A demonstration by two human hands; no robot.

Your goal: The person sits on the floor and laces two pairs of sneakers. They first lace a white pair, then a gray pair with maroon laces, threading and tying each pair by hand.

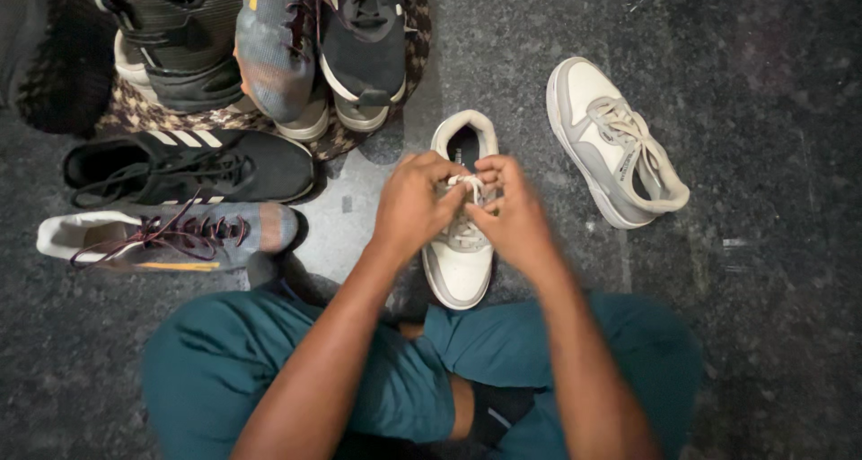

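Fingers: both sets pinched narrow on the white lace [467, 183] of a grey-and-white shoe [461, 254]. Left hand [415, 204] and right hand [514, 213] meet over the shoe's tongue, fingertips touching the lace at its top eyelets.

Shoe: upright on the dark floor [772, 245], toe toward the person, just ahead of crossed legs in teal trousers [269, 361].

Mate [615, 141]: same colours, lying tilted to the right, apart from the hands.

Left side: black striped shoe [193, 166]; below it a grey-blue shoe [171, 236] with maroon laces.

Top left: further shoes heaped on a patterned mat [144, 114].
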